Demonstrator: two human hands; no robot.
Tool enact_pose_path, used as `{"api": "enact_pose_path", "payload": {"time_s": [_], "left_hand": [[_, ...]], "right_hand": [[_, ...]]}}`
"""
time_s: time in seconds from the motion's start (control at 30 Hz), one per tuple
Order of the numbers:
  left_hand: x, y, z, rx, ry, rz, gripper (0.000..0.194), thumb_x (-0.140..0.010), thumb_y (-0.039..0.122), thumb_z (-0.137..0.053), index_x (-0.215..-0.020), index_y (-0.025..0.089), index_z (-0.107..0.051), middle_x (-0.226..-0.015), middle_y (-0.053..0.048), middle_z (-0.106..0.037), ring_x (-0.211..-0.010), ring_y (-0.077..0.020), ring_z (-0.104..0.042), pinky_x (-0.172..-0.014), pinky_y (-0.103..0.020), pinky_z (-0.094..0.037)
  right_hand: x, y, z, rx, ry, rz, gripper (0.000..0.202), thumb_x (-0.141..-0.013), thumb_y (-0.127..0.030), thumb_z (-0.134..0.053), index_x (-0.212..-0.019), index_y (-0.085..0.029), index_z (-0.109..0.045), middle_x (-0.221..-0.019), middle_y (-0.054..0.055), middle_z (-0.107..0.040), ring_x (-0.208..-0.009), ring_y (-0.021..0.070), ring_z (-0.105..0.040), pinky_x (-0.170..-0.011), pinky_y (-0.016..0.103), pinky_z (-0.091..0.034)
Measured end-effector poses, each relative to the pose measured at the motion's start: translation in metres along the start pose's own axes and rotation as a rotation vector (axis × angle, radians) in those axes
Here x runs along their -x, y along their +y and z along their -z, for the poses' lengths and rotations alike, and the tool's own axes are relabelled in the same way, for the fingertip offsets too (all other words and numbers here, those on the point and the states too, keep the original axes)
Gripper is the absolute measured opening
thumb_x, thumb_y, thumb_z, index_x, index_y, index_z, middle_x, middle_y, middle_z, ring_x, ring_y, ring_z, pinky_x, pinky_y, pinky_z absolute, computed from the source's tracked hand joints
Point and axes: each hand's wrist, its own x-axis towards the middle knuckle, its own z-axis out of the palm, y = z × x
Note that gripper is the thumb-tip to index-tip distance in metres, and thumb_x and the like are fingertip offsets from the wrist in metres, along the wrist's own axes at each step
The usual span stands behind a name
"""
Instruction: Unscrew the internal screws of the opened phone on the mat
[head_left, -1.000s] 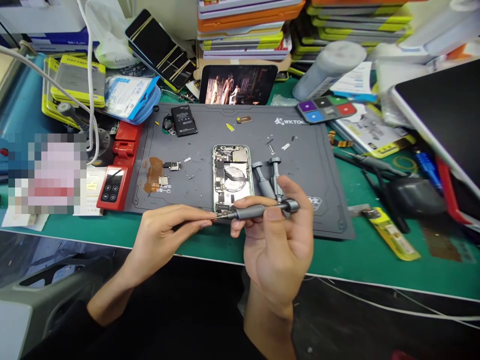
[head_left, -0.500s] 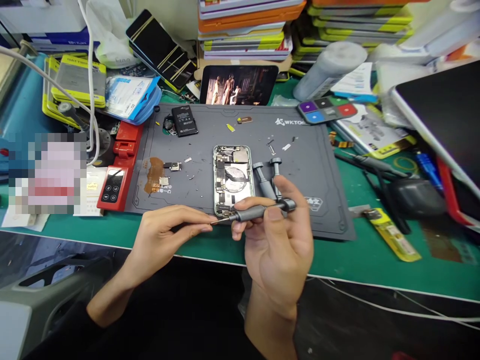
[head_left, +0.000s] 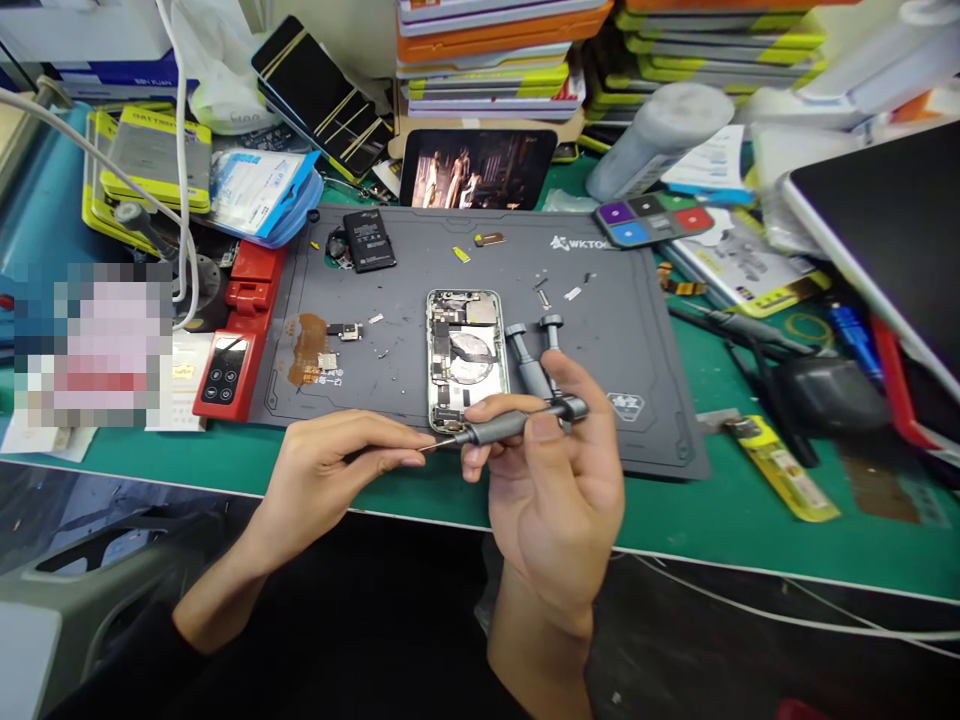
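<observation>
A grey screwdriver (head_left: pixel 499 428) lies tilted in my right hand (head_left: pixel 559 480), whose fingers close round its handle. The thin tip points left, to the pinched thumb and forefinger of my left hand (head_left: pixel 322 475); anything small between those fingertips is too tiny to make out. Just beyond the hands an opened phone (head_left: pixel 469 350) rests on the grey mat (head_left: pixel 600 310), its inner parts showing. Two more grey screwdrivers (head_left: pixel 527 365) (head_left: pixel 551 340) lie to the right of the phone, partly behind my right hand.
On the mat lie a black battery (head_left: pixel 369 240) and small loose parts (head_left: pixel 346 331). A red device (head_left: pixel 226 375) stands at its left edge. A lit screen (head_left: pixel 478 170) leans at the back before stacked boxes (head_left: pixel 495 50). A yellow packet (head_left: pixel 785 470) lies right, near a black-and-white device (head_left: pixel 892 230).
The screwdriver and my right hand have shifted very slightly to the left. My left hand keeps its pinch in nearly the same place.
</observation>
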Motion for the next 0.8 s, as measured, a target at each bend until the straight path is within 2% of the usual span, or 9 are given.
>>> {"api": "enact_pose_path", "payload": {"time_s": [0.2, 0.8], "left_hand": [[0.0009, -0.0024, 0.0005, 0.029, -0.019, -0.037, 0.017, -0.099, 0.011, -0.08, -0.112, 0.022, -0.083, -0.111, 0.003, -0.084, -0.103, -0.0112, -0.081, -0.094, -0.02, -0.063], [0.0019, 0.0001, 0.0009, 0.029, -0.037, -0.001, 0.014, -0.101, 0.012, -0.078, -0.109, 0.023, -0.081, -0.112, 0.005, -0.084, -0.103, -0.0087, -0.08, -0.095, -0.019, -0.061]], "right_hand": [[0.0006, -0.0014, 0.0002, -0.015, 0.016, -0.04, 0.034, -0.112, -0.028, -0.06, -0.146, -0.031, -0.06, -0.101, -0.001, -0.081, -0.062, 0.0079, -0.07, -0.058, 0.022, -0.062], [-0.002, 0.0024, 0.003, 0.094, 0.009, 0.025, 0.036, -0.111, -0.03, -0.06, -0.147, -0.028, -0.057, -0.098, 0.001, -0.08, -0.057, 0.0096, -0.067, -0.053, 0.023, -0.06]]}}
